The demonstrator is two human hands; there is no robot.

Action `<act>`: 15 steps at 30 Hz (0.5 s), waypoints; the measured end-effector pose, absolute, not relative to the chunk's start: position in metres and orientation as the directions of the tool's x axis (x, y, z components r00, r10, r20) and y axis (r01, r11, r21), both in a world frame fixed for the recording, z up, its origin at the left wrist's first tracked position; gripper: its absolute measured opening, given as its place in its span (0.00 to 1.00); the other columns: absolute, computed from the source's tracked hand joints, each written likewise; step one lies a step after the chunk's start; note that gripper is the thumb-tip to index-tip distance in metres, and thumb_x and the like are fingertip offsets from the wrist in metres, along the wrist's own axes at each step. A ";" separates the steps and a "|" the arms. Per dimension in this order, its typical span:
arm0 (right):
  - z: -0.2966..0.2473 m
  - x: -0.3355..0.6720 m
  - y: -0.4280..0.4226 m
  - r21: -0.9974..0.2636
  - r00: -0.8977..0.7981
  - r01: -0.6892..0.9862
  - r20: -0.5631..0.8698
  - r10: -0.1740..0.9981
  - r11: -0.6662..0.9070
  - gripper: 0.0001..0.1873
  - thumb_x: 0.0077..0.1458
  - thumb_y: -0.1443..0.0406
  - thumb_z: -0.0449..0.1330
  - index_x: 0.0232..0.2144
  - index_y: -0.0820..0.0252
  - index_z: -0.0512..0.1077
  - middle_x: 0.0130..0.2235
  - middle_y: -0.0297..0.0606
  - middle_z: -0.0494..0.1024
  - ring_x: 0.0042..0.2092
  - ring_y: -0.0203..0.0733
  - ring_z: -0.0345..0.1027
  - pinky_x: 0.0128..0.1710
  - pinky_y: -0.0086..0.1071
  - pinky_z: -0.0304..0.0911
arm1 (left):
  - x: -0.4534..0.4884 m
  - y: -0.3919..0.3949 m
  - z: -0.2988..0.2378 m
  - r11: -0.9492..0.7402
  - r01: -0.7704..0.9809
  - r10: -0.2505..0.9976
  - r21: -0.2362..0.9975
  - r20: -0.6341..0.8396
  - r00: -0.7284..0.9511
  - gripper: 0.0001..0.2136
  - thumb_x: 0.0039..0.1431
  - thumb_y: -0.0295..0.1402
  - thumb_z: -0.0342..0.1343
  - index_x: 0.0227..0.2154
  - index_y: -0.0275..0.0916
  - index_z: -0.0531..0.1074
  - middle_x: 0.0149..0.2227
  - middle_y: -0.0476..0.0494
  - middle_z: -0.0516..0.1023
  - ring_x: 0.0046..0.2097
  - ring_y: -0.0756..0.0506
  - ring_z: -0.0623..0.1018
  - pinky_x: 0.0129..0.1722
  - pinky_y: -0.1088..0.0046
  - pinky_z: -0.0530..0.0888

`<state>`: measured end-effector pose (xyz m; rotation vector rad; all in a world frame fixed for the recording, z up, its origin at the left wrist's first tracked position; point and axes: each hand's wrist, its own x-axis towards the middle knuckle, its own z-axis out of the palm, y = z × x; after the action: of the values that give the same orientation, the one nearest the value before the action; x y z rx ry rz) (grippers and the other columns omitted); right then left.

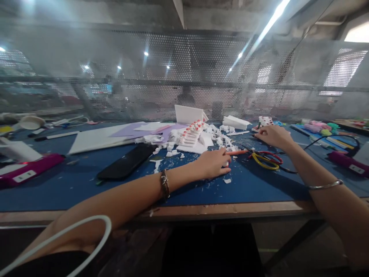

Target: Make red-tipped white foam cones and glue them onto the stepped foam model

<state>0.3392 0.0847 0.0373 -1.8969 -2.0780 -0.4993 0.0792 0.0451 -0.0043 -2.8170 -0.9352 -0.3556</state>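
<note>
Seated person, both bare forearms over a blue desk (187,190). Left hand (213,163) at the near middle, beaded bracelet (164,184) on the wrist. Its grip is curled, finger and thumb closed about a small white-and-red piece (226,164), mostly hidden from me. An orange stick (236,152) runs right from the same fingers; can't tell whether held or lying.

Right hand (272,136) farther off, at right of centre, silver bangle (325,185) on the arm. Grip pinching what looks like a thin dark tool (253,135); most of it covered. Just behind the knuckles, a white spotted block (265,120), perhaps a small box, inside not visible to me. Between the hands, yellow and red looped handles (266,161).

Middle of desk: white stepped model (191,134) dotted red, on a white sheet (203,143), foam scraps (215,132) heaped beside it. Left of these, purple paper (122,130) and a black flat case (127,163), contents unseen.

Far left, a pale round cup or roll (32,122); can't see in. Far right, a blue tray or board (324,139), pink, green and yellow soft lumps (321,127) on it.
</note>
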 end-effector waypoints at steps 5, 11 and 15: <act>0.037 0.338 0.081 0.041 -0.151 0.988 0.404 0.902 0.147 0.20 0.53 0.53 0.48 0.29 0.62 0.72 0.30 0.48 0.74 0.30 0.42 0.63 0.27 0.31 0.50 | 0.076 0.054 -0.005 -0.853 0.521 0.505 -0.031 0.204 0.839 0.08 0.56 0.34 0.49 0.32 0.39 0.71 0.38 0.44 0.74 0.34 0.47 0.73 0.26 0.74 0.64; 0.040 0.346 0.083 0.005 -0.109 0.993 0.390 0.914 0.116 0.21 0.51 0.49 0.49 0.29 0.59 0.72 0.29 0.45 0.74 0.27 0.40 0.61 0.27 0.31 0.49 | 0.071 0.055 0.001 -0.870 0.488 0.487 0.066 0.253 0.836 0.08 0.55 0.30 0.50 0.37 0.36 0.71 0.38 0.40 0.72 0.37 0.46 0.72 0.37 0.71 0.68; 0.041 0.364 0.087 0.005 -0.027 1.000 0.369 0.929 0.027 0.25 0.49 0.46 0.49 0.29 0.57 0.73 0.30 0.47 0.74 0.29 0.41 0.62 0.27 0.32 0.50 | 0.061 0.054 0.011 -0.868 0.461 0.497 0.185 0.287 0.819 0.10 0.53 0.27 0.50 0.37 0.36 0.72 0.38 0.39 0.71 0.39 0.46 0.72 0.42 0.69 0.68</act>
<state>0.3639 0.0874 0.0405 -1.9863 -2.0430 -0.3855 0.0608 0.0539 0.0113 -3.0978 -0.8183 -0.5367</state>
